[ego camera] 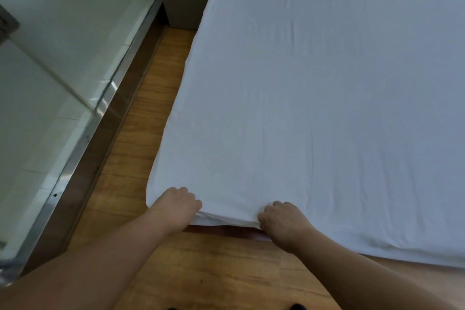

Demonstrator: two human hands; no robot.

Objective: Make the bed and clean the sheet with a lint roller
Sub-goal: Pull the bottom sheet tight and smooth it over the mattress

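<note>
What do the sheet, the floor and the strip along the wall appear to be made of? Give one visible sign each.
Sheet: soft woven cloth, matte white; it creases where both hands grip it.
Floor: wood or wood-look laminate, slight sheen; grain lines and plank seams.
Strip: probably polished metal; it reflects light like a mirror.

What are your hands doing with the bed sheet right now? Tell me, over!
Left hand and right hand both grip the white sheet at the bed's near corner. Sheet lies mostly smooth. No lint roller in view. Nothing in the way.

matt cloth sheet [327,108], glossy wood floor [141,138]
</note>
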